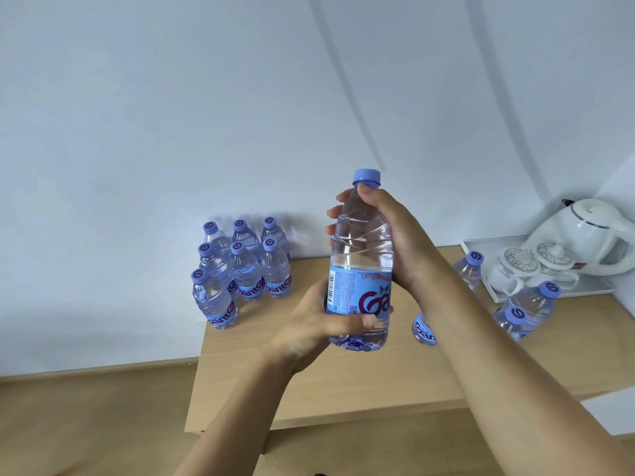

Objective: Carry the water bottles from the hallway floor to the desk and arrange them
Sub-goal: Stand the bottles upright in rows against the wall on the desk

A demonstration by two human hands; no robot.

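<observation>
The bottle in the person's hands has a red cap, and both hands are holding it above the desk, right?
Not quite. The head view shows the bottle has a blue cap, not a red one. The rest holds: the left hand grips its lower part and the right hand grips its upper part, above the desk.

- Your left hand (pixel 321 324) grips the lower part of the held bottle (pixel 360 266), thumb laid across the front below the label, fingers wrapped behind.
- Your right hand (pixel 395 235) grips the same bottle's shoulder just under the cap, its fingers (pixel 338 213) curled round the far side.
- Both forearms rise from the bottom edge toward the bottle, the right one running in from the lower right, bare to the wrist.
</observation>
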